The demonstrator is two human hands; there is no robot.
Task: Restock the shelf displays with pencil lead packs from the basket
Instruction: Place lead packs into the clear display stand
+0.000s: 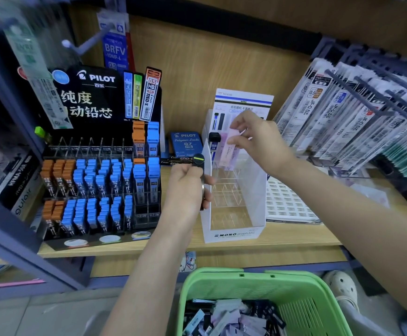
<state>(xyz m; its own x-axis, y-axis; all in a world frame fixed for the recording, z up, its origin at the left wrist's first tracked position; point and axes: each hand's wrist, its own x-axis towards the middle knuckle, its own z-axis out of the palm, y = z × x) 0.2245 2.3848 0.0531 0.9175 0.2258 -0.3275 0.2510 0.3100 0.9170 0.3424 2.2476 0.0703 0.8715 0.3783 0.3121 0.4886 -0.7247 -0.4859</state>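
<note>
My right hand [258, 139] pinches a pale pink lead pack [229, 151] by its top, its lower end inside a back slot of the white Mono display box [234, 235] on the shelf. A black pack [214, 139] stands in the slot beside it. My left hand [185, 187] grips a black lead pack with a green-striped cap [198, 160], held upright against the box's left wall. The green basket [304, 301] sits below at the bottom, with several loose lead packs [231, 318] inside.
The black Pilot display [95, 185] on the left holds several orange and blue lead tubes. A blue Pilot box [186, 144] stands behind my left hand. Hanging refill packets [350, 112] crowd the right, with a white grid tray [284, 202] beneath them. The wooden shelf edge [221, 248] runs across.
</note>
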